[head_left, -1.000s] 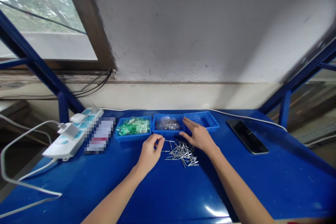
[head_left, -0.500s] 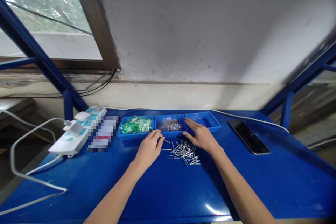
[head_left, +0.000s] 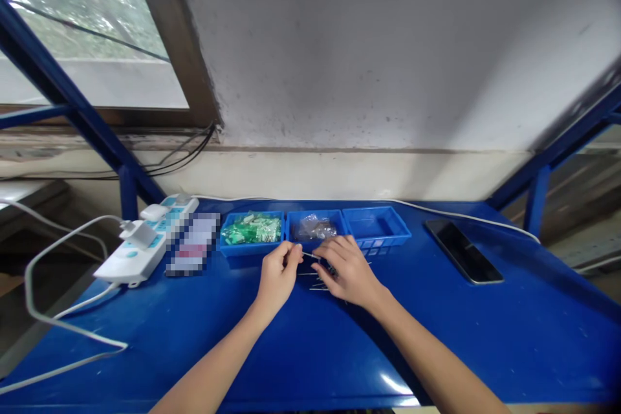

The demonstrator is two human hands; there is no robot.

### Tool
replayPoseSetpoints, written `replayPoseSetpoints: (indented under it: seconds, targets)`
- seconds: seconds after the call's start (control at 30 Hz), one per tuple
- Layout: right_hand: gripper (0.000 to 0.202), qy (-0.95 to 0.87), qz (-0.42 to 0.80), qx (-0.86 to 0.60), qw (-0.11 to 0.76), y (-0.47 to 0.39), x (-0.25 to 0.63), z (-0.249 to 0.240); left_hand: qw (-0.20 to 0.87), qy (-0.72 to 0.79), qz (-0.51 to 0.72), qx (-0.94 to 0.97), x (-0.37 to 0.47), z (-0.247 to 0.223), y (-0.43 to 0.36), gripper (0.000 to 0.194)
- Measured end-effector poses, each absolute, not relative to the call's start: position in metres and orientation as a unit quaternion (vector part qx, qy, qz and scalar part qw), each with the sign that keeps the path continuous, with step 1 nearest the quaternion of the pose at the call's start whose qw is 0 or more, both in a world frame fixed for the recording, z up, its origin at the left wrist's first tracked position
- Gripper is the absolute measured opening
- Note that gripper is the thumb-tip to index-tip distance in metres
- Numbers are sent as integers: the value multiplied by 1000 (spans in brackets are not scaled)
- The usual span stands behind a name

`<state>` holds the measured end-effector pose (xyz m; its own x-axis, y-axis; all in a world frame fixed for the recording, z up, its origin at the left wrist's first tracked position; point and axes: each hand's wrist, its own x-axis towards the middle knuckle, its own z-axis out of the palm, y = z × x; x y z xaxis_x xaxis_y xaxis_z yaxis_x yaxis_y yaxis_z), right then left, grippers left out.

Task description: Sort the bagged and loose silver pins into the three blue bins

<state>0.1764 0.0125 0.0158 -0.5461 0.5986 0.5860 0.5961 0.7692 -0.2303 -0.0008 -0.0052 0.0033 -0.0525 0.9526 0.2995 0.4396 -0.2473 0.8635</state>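
Note:
Thin silvery metal pins [head_left: 319, 286] lie loose on the blue table, mostly hidden under my right hand. My left hand [head_left: 280, 273] pinches one end of a pin [head_left: 309, 255] between thumb and fingertips. Over the pile, my right hand [head_left: 348, 272] has its fingers bent and its thumb apart, near the pin's other end; whether it touches that pin is unclear. Behind the hands stand three blue trays in a row: one with green packets [head_left: 253, 229], one with clear bags [head_left: 314, 228], and a right tray [head_left: 381, 239] with nothing visible in it.
At the left are a white power strip [head_left: 127, 262] with plugs and a white cable [head_left: 72, 330], beside a blurred-out flat item [head_left: 196, 242]. A black phone [head_left: 463, 252] lies at the right. Blue frame bars rise at both sides, and a wall stands behind.
My right hand has moved left and down from the right tray to above the pins. My left hand has closed on a pin, now raised between the hands.

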Motion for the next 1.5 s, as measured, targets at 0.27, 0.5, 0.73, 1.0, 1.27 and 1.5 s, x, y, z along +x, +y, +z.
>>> replayPoseSetpoints:
  seconds: [0.27, 0.5, 0.73, 1.0, 1.27, 1.5]
  targets:
    - [20, -818, -61, -398, 410, 23, 207, 20, 247, 500, 326, 763, -10, 0, -3, 22]
    - [31, -669, -139, -575, 450, 44, 244, 17, 148, 488, 204, 836, -8, -14, -5, 14]
    - [21, -901, 41, -333, 275, 16, 180, 9, 204, 521, 318, 766, -3, -8, -1, 24]
    - [25, -825, -42, -436, 357, 30, 213, 21, 225, 513, 258, 787, 1, -11, -4, 34]
    - [23, -743, -75, -539, 389, 43, 237, 17, 81, 558, 90, 821, 6, -14, -1, 16]
    - [16, -895, 39, -351, 271, 18, 181, 10, 167, 573, 208, 775, -5, -5, -3, 20]
